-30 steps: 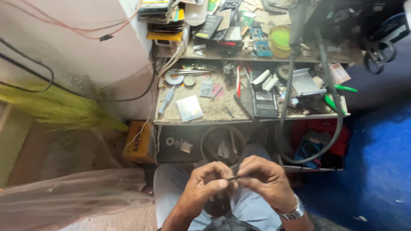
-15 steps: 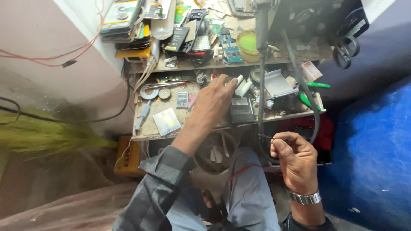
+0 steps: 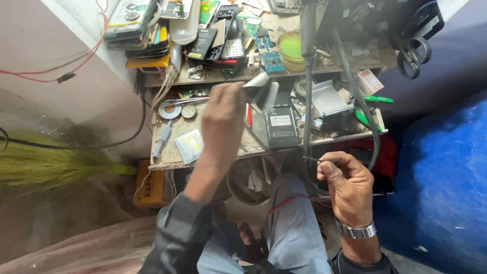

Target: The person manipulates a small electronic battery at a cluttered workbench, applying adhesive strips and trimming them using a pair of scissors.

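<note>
Reaching forward over the cluttered desk [image 3: 213, 147], my left hand [image 3: 223, 119] has its fingers closed on a thin silvery strip or tool [image 3: 257, 81] near the back of the lower tier, just beside a black phone battery [image 3: 280, 127]. My right hand [image 3: 345, 180] stays low by my knee, thumb and forefinger pinched shut on a fine dark pin-like piece [image 3: 312, 159]; a metal watch [image 3: 357, 231] sits on that wrist. To lift the strip cleanly, I judge it best to grip it near its end and draw it straight up, clear of the small parts packed around it, while the right hand keeps the pin level and still. Around the left hand lie a white square packet [image 3: 190, 144], two round discs [image 3: 175, 110] and a pale pen-shaped tool [image 3: 162, 137]. On the shelf above are circuit boards [image 3: 269, 53], a green tin [image 3: 291, 45] and stacked phones [image 3: 137, 35]; black scissors [image 3: 413, 48] hang at the right. A green broom [image 3: 56, 165] lies on the floor to the left. Half a second ago my left hand was further right over the desk; a second ago both hands were together at my lap.
</note>
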